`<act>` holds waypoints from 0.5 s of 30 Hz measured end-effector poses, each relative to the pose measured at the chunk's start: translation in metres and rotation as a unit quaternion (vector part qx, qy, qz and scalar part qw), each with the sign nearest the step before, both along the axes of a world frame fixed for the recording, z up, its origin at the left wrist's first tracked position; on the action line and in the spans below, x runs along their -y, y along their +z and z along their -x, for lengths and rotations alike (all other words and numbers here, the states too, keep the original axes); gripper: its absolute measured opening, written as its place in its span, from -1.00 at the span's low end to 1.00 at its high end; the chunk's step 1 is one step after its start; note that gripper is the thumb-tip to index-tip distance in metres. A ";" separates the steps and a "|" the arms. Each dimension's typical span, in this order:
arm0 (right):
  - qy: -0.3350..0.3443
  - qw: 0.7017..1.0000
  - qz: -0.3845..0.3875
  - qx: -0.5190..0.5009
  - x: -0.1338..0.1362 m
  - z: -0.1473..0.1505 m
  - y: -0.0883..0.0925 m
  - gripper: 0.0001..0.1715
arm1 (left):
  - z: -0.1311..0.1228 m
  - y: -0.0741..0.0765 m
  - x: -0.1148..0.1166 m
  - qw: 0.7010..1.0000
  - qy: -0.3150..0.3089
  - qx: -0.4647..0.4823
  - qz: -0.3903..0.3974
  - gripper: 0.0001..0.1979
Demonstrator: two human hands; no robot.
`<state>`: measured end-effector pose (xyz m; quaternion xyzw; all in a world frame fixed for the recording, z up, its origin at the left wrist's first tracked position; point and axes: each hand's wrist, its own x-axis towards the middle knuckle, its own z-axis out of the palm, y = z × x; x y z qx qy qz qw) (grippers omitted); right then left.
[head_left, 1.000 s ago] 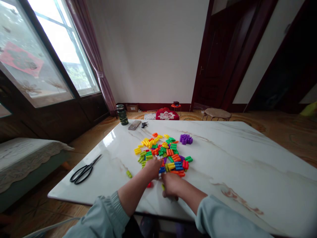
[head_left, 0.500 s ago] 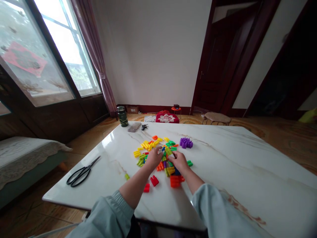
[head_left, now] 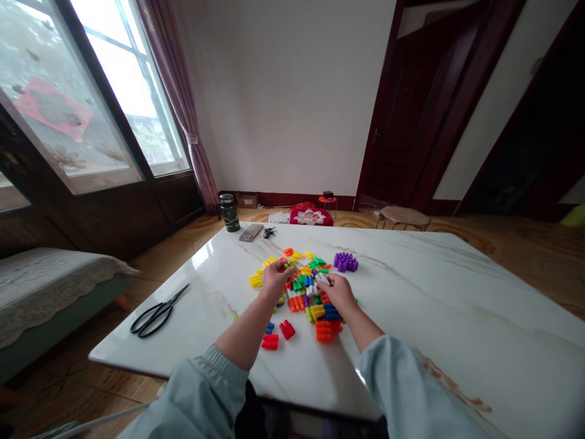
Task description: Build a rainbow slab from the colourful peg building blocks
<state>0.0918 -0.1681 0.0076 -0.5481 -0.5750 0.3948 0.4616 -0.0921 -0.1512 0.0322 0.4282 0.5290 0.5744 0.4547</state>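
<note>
My left hand (head_left: 276,279) is above the left side of a pile of coloured plastic toy blocks, its fingers closed on a yellow-green block (head_left: 289,266). To the right, my right hand (head_left: 339,291) pinches a white block (head_left: 322,278). Between the hands lie green blocks (head_left: 298,283) and other colours, partly covered by my fingers. Joined orange blocks (head_left: 324,331) sit at the near edge of the pile. Two red blocks (head_left: 287,329) rest nearer to me, left of these. Yellow blocks (head_left: 256,281) lie beyond my left wrist, and a purple cluster (head_left: 346,262) stands at the far right.
On the white marbled table (head_left: 434,292), black-handled scissors (head_left: 158,314) lie at the left. A camouflage flask (head_left: 229,213), a phone (head_left: 251,232) and keys (head_left: 269,232) are at the far left corner. A round stool (head_left: 404,214) stands beyond the table.
The yellow-green and white pieces were together by my right hand; now they are apart, yellow-green in my left hand and white in my right. My hands have moved slightly apart.
</note>
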 end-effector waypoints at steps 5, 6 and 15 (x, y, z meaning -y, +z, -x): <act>0.028 0.994 -0.052 -0.096 0.000 0.004 0.016 -0.37 | -0.001 0.007 0.005 0.995 -0.072 0.021 -0.068 -0.38; 0.034 0.991 -0.060 -0.115 0.000 0.004 0.018 -0.33 | -0.001 0.009 0.006 0.992 -0.089 0.026 -0.089 -0.34; -0.030 0.994 -0.104 -0.018 0.001 -0.013 0.016 -0.60 | 0.027 0.018 0.009 0.912 -0.031 -0.404 -0.055 -0.66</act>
